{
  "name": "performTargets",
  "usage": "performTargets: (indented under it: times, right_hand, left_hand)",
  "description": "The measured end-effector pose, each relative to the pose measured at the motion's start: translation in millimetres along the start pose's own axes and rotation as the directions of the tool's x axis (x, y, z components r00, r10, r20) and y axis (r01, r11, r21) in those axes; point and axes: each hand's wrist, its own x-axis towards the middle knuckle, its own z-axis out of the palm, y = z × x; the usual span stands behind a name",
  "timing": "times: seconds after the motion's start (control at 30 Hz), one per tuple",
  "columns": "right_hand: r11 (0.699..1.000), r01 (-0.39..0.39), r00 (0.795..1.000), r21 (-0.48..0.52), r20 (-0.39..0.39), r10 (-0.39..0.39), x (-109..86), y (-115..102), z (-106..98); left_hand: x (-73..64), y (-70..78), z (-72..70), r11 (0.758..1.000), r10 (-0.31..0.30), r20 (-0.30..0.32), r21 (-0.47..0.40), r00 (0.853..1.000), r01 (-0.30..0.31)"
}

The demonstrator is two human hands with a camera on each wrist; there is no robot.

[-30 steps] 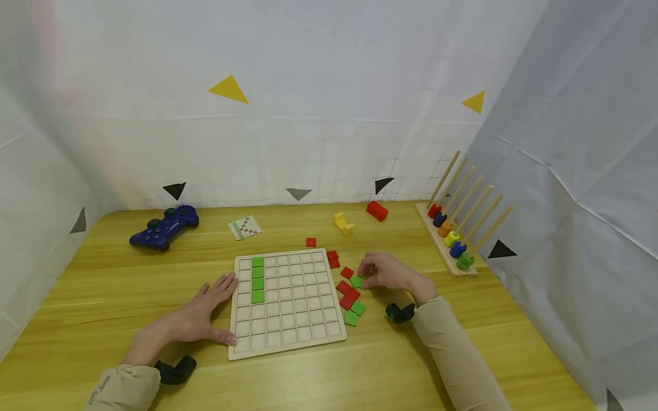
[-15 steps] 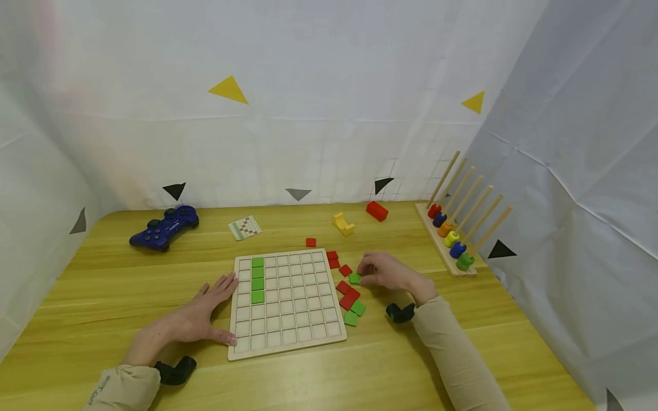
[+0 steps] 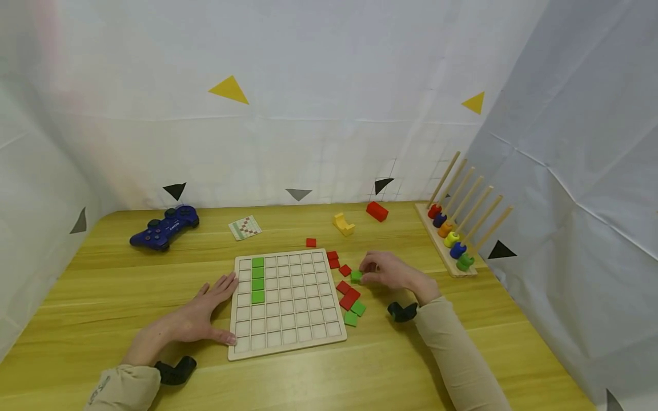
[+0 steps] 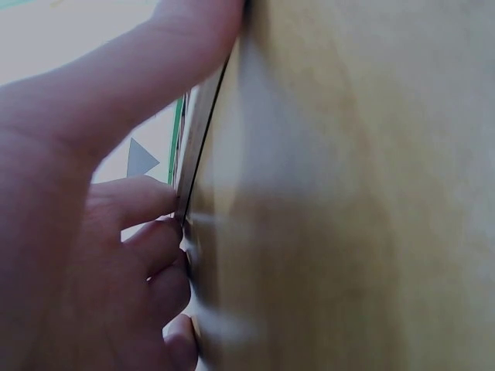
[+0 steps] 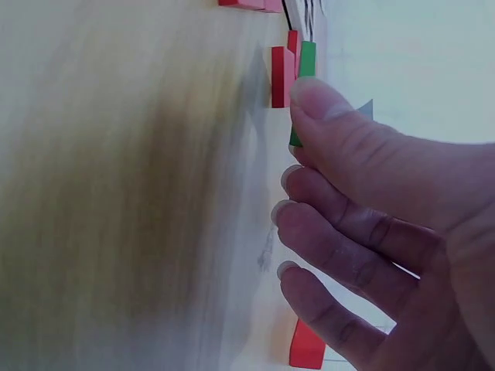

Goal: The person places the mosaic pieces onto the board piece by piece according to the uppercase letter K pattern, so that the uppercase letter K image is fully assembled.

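Observation:
My left hand lies along the left edge of a square wooden grid board. Its fingers are spread, with thumb and fingertips at the rim. Several green square tiles fill part of one column in the board's upper left. To the right of the board, my right hand pinches a green tile between thumb and index finger. The right wrist view has the held green tile tipped up on edge, the other fingers loosely curled. Red tiles and green tiles lie loose around it.
Behind the board are a small pattern card, a lone red tile, a yellow arch block and a red block. A blue game controller sits back left. At right stands a peg rack with coloured beads.
The green tile at my right fingertips slid slightly toward the board, nudging a red tile, and now sits tipped up in the pinch. My left hand has stayed put.

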Motion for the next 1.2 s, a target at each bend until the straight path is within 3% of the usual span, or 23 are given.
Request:
performTargets:
  times: [0.5,0.9,1.2]
  right_hand:
    - [0.999,0.005,1.000,-0.042,-0.029,-0.006,0.2,-7,-3]
    - [0.974,0.144,0.988,-0.176,-0.021,-0.150,15.0,-60,-11]
    - [0.967,0.198,0.980,-0.161,0.017,-0.198,32.7,-100,3]
  left_hand:
    - [-0.1,-0.5,0.5,1.000,0.008,-0.005,-0.001,1.000,-0.008]
    - [-2.3,0.6,-0.2,1.000,0.009,-0.006,-0.013,1.000,-0.010]
    - [-0.5,1.3,0.1,1.000,0.016,-0.002,-0.018,1.000,-0.016]
